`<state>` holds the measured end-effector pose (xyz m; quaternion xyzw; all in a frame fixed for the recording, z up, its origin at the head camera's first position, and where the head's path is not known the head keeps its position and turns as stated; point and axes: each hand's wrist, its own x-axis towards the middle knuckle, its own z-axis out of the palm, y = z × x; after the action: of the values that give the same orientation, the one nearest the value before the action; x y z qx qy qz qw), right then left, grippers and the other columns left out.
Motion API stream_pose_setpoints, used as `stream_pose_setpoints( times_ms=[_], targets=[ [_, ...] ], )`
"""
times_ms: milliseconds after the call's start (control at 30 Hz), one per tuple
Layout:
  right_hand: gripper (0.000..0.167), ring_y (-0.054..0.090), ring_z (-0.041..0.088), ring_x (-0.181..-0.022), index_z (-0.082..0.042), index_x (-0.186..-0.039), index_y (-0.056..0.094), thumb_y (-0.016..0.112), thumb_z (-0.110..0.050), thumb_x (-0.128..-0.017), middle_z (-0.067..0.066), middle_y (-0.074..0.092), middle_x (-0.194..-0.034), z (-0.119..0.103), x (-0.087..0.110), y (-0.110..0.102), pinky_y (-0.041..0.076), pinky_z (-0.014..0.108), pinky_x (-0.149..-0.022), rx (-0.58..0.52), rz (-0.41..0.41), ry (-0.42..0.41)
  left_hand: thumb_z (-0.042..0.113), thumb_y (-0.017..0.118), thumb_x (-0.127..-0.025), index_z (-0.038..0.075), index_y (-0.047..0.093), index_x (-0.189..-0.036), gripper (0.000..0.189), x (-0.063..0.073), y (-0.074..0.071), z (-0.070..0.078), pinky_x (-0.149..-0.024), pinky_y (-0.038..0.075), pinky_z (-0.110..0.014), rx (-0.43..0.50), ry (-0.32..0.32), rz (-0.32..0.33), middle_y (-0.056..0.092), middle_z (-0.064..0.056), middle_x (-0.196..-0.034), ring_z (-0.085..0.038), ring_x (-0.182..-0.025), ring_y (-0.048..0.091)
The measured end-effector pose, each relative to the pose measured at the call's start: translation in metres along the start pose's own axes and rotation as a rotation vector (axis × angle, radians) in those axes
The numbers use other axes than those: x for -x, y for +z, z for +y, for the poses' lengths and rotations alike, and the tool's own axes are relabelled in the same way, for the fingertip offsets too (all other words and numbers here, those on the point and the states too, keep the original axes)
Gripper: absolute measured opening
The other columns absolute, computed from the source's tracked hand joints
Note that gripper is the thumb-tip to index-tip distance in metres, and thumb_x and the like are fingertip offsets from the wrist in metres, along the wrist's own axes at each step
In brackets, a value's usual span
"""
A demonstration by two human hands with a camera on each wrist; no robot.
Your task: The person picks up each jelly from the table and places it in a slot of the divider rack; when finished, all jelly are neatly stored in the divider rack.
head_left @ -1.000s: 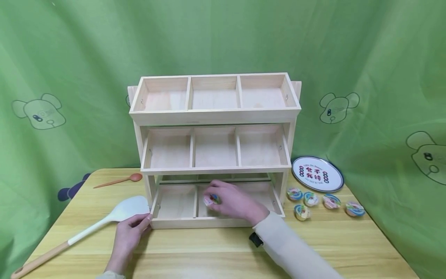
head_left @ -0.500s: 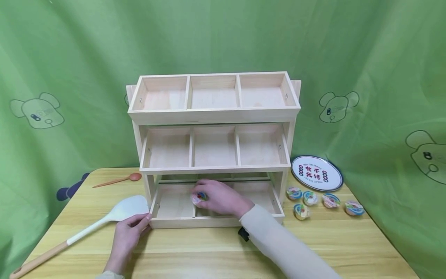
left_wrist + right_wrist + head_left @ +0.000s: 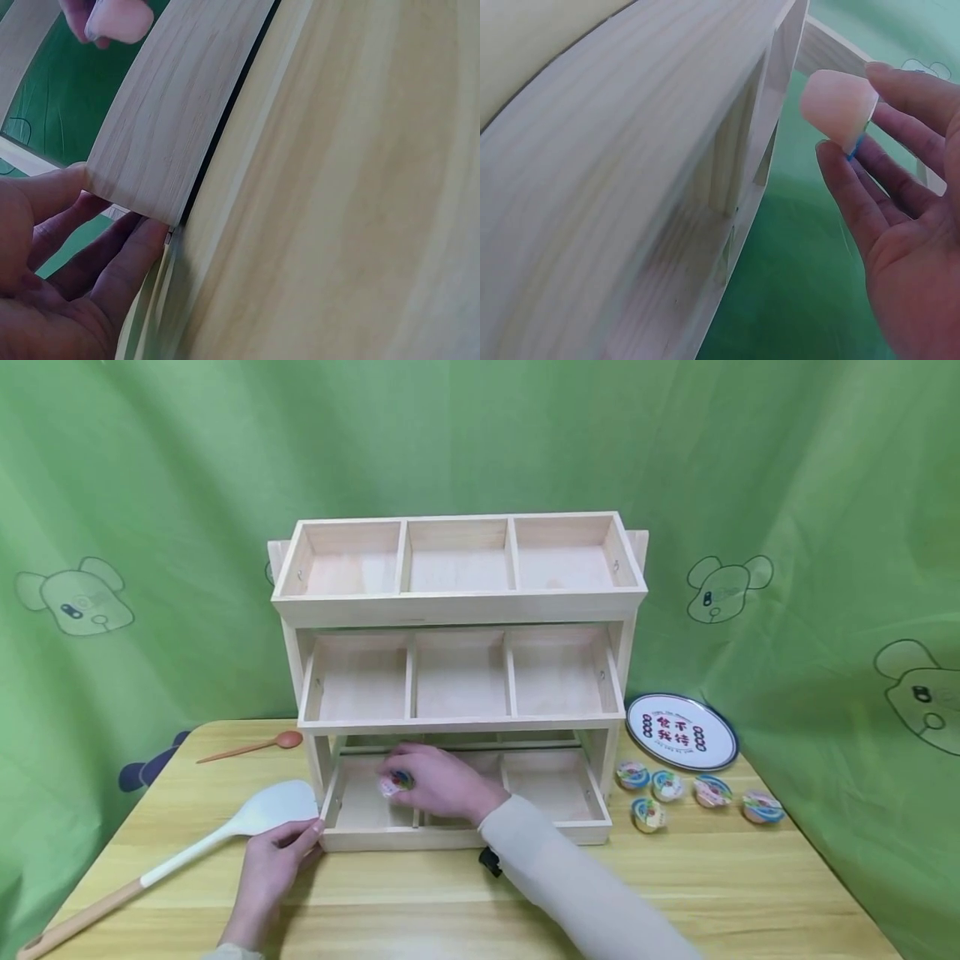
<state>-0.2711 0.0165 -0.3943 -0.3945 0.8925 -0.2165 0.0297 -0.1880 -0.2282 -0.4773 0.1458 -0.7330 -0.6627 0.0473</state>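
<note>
The right hand pinches a jelly cup over the left compartment of the bottom tray — a slack pinch could drop it tipped. The left hand grips the tray's front left corner — tugging there might shift the rack.

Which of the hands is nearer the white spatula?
Left: the left hand holds the bottom tray by its front corner, beside the white spatula. The right hand is farther, over that tray, holding a small cup.
</note>
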Motion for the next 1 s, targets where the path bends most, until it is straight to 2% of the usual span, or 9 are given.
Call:
stream_pose_setpoints(
  times_ms=[100, 300, 433, 700, 900, 1000],
  targets=[
    [0.043, 0.054, 0.021, -0.118, -0.015, -0.132, 0.062, 0.072, -0.023, -0.091, 0.004, 0.055, -0.137, -0.002, -0.006, 0.004, 0.047, 0.037, -0.106, 0.007, 0.003, 0.003, 0.003, 0.068, -0.092, -0.012, 0.064, -0.115, 0.028, 0.000, 0.000, 0.002, -0.086, 0.058, -0.025, 0.000, 0.001, 0.001, 0.062, -0.020, -0.118, -0.008, -0.089, 0.065],
    [0.039, 0.057, 0.015, -0.111, -0.016, -0.128, 0.064, 0.072, -0.023, -0.091, 0.001, 0.057, -0.131, -0.010, -0.018, 0.010, 0.049, 0.028, -0.102, 0.089, -0.006, -0.040, 0.004, 0.069, -0.092, -0.012, 0.064, -0.115, 0.029, 0.000, -0.001, 0.002, -0.086, 0.058, -0.025, -0.002, 0.002, 0.002, 0.063, -0.021, -0.118, -0.010, -0.090, 0.065],
    [0.039, 0.057, 0.015, -0.112, -0.018, -0.128, 0.065, 0.072, -0.024, -0.091, 0.001, 0.056, -0.134, -0.017, -0.025, 0.014, 0.049, 0.027, -0.102, 0.104, -0.020, -0.029, 0.004, 0.069, -0.092, -0.013, 0.064, -0.115, 0.029, 0.000, 0.000, 0.001, -0.086, 0.058, -0.026, -0.003, 0.004, 0.004, 0.064, -0.020, -0.117, -0.008, -0.088, 0.065],
    [0.038, 0.055, 0.015, -0.116, -0.020, -0.128, 0.065, 0.073, -0.022, -0.090, 0.001, 0.053, -0.140, -0.023, -0.038, 0.026, 0.047, 0.025, -0.101, 0.068, -0.065, 0.022, 0.006, 0.069, -0.093, -0.013, 0.064, -0.115, 0.029, 0.000, 0.001, 0.000, -0.085, 0.059, -0.025, 0.010, 0.010, 0.010, 0.065, -0.019, -0.114, -0.007, -0.086, 0.065],
    [0.033, 0.057, 0.010, -0.105, -0.015, -0.121, 0.069, 0.073, -0.015, -0.088, -0.001, 0.060, -0.126, -0.025, -0.045, 0.036, 0.048, 0.018, -0.093, 0.043, -0.087, -0.016, 0.006, 0.069, -0.093, -0.013, 0.065, -0.114, 0.029, 0.000, 0.001, 0.001, -0.083, 0.059, -0.025, 0.017, 0.021, 0.017, 0.066, -0.019, -0.111, -0.009, -0.086, 0.066],
    [0.032, 0.055, 0.013, -0.115, -0.017, -0.121, 0.069, 0.073, -0.016, -0.089, 0.000, 0.060, -0.129, -0.026, -0.045, 0.041, 0.045, 0.023, -0.103, 0.045, -0.100, -0.003, 0.007, 0.069, -0.093, -0.013, 0.065, -0.114, 0.029, 0.000, 0.001, 0.000, -0.083, 0.059, -0.025, 0.020, 0.021, 0.015, 0.067, -0.019, -0.111, -0.010, -0.087, 0.066]
  ],
)
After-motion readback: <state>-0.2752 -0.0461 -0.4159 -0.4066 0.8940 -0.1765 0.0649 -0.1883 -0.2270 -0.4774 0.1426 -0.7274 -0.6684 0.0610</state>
